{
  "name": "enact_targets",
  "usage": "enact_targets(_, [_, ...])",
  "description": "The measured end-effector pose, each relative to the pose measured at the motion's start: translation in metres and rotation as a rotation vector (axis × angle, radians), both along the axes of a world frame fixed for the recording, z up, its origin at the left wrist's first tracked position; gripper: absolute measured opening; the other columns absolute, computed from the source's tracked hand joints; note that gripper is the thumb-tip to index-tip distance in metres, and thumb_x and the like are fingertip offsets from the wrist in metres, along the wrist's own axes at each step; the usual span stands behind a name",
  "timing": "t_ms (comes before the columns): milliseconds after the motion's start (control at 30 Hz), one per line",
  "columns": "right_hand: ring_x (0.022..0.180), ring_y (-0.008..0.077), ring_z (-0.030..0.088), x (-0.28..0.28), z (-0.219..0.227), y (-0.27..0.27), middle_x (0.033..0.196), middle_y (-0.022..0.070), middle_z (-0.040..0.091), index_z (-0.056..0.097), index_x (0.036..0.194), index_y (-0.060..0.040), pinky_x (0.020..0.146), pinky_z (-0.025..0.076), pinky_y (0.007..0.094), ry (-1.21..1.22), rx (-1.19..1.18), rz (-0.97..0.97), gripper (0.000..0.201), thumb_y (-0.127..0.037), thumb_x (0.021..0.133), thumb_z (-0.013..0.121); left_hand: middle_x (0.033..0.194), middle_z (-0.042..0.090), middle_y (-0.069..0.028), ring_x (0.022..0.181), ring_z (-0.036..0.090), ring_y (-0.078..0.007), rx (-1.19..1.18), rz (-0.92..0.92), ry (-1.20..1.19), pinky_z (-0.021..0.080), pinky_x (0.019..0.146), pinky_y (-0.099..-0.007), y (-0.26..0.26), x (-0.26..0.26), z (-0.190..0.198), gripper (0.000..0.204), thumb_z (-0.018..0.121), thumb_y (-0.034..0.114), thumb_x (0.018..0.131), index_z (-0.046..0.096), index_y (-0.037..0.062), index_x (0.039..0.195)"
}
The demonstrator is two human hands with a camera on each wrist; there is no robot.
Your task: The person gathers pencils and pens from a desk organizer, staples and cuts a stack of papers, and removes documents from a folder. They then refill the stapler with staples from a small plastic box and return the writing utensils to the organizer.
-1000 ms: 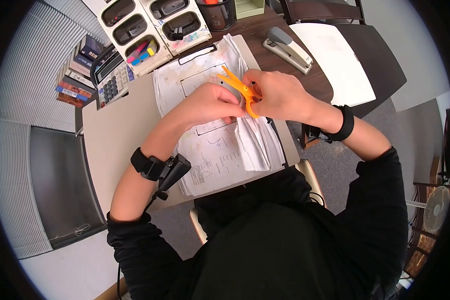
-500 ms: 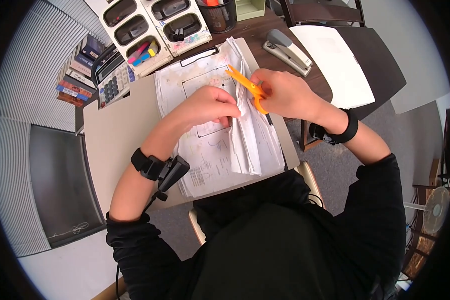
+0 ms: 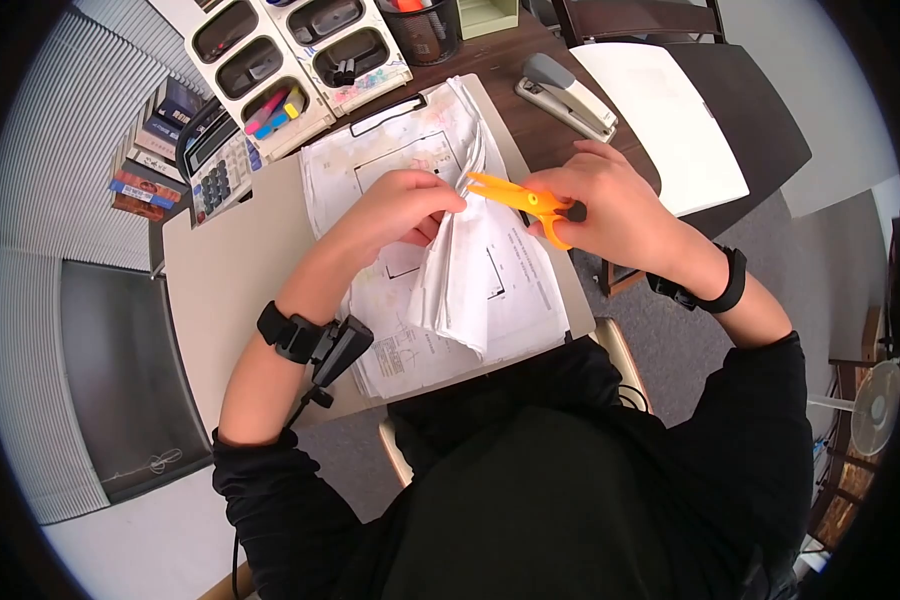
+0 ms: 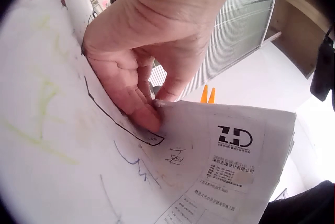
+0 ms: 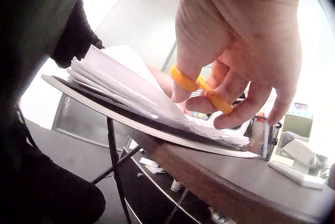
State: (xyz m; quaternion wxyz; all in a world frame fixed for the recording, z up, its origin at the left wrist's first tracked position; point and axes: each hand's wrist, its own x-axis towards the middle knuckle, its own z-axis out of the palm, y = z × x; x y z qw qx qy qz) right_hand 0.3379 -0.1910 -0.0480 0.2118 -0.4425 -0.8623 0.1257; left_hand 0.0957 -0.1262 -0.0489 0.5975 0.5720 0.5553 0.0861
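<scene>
Several folded paper sheets (image 3: 455,275) stand raised off the printed stack, and the left hand (image 3: 400,210) pinches their upper edge between thumb and fingers. In the left wrist view that hand (image 4: 146,51) grips the paper (image 4: 209,156), with two orange blade tips (image 4: 208,94) showing behind it. Orange scissors (image 3: 515,195) are held by the right hand (image 3: 615,200), blades parted and pointing left at the raised edge. Whether the blades touch the paper, I cannot tell. In the right wrist view, thumb and fingers of the right hand (image 5: 235,51) pass through the handles (image 5: 186,80).
A clipboard with a wire clip (image 3: 390,115) lies under the papers on a beige board (image 3: 220,250). Behind are an organizer with markers (image 3: 275,110), a calculator (image 3: 220,180), a mesh pen cup (image 3: 425,35) and a stapler (image 3: 567,97). A white folder (image 3: 670,130) lies at right.
The raised sheets have swung left, away from the right side of the stack. The right hand has moved right and slightly down, and the scissors have turned to point more leftward.
</scene>
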Motion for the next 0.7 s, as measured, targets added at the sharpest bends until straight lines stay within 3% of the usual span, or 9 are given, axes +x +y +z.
enact_targets(167, [0.069,0.0228,0.061,0.000,-0.002,-0.005,0.070,0.0063,0.063,0.066,0.112,-0.0158,0.086,0.044,0.0353,-0.123,0.069,-0.034,0.043,-0.009,0.070,0.071,0.085,0.064,-0.0043,0.070,0.062,-0.0106,-0.084,0.004,-0.092,0.050,0.068,-0.0240,0.002,-0.005,0.002,0.031,0.067,0.025,0.081,0.062,0.0021,0.101])
enact_targets(333, [0.059,0.0228,0.060,-0.002,-0.007,-0.005,0.059,0.0037,0.059,0.067,0.113,-0.0212,0.066,0.046,0.0341,-0.255,0.186,-0.024,0.047,-0.011,0.067,0.072,0.085,0.064,-0.0039,0.070,0.062,-0.0101,-0.103,0.000,-0.138,0.051,0.069,-0.0242,0.004,-0.008,-0.002,0.028,0.068,0.023,0.083,0.063,0.0028,0.101])
enact_targets(700, [0.061,0.0186,0.060,-0.009,-0.004,0.007,0.061,0.0017,0.062,0.067,0.113,-0.0224,0.065,0.045,0.0296,-0.345,0.256,0.064,0.045,-0.019,0.069,0.076,0.096,0.065,-0.0051,0.084,0.062,-0.0118,-0.024,-0.082,-0.113,0.051,0.078,-0.0272,0.003,-0.014,-0.007,0.029,0.061,0.025,0.090,0.062,0.0025,0.108])
